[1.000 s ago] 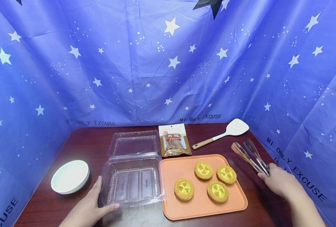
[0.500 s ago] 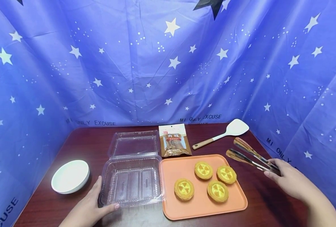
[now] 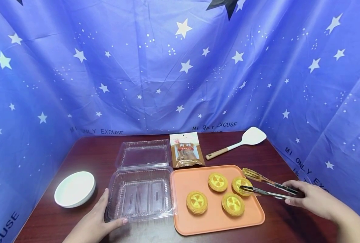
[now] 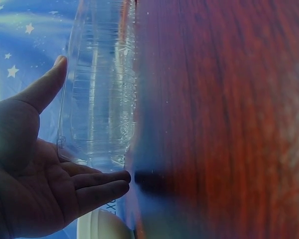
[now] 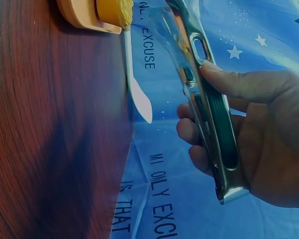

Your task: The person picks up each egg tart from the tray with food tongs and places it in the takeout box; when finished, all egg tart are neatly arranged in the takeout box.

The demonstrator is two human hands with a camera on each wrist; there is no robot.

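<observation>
My right hand (image 3: 308, 195) grips metal tongs (image 3: 269, 193), thumb on one arm and fingers round the other, as the right wrist view shows. The tongs' arms are spread around the far-right egg tart (image 3: 240, 182); whether they touch it I cannot tell. Several egg tarts lie on an orange tray (image 3: 190, 180). At the left, my left hand (image 3: 91, 221) rests against the near-left corner of a clear plastic container (image 3: 141, 197), thumb along the front and fingers at the left side. In the left wrist view its fingers (image 4: 102, 191) are straight.
The container's open lid (image 3: 144, 153) lies behind it. A brown and white packet (image 3: 186, 152) stands behind the tray, with a white spatula (image 3: 252, 136) at the back right. A white bowl (image 3: 75, 189) sits at the left.
My right hand has swung the tongs leftward and down from right of the tray to the far-right tart, with their arms spread wider. The left hand has stayed in place.
</observation>
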